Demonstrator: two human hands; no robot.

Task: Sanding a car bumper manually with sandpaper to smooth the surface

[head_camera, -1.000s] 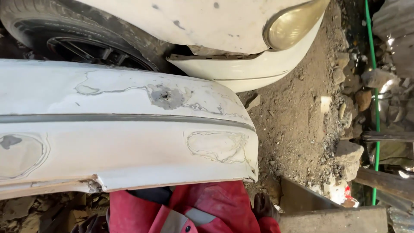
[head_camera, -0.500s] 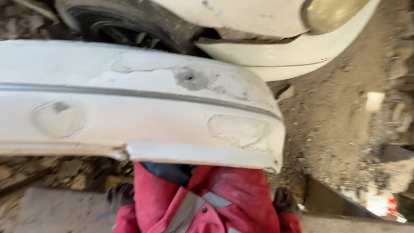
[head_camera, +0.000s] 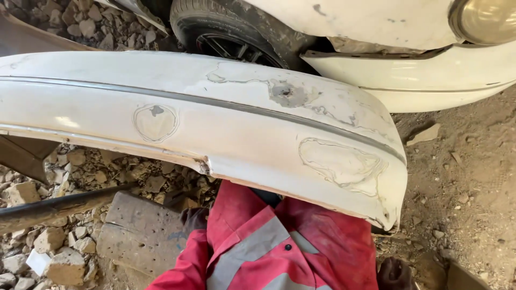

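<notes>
There is one view only, from a camera worn on the person's head. It looks steeply down and a little forward, past the person's own red jacket [head_camera: 279, 252] at the bottom edge. It sits close above a loose white bumper [head_camera: 215, 134], which runs across almost the whole width of the picture from the left edge to the right. Farther off, along the top edge, it takes in a tyre [head_camera: 226, 32] and the front corner of a white car [head_camera: 430, 64] with a headlight [head_camera: 484, 21]. Rubble [head_camera: 80, 172] lies at lower left and bare dirt ground [head_camera: 462, 177] at right. No second view shares the scene.
</notes>
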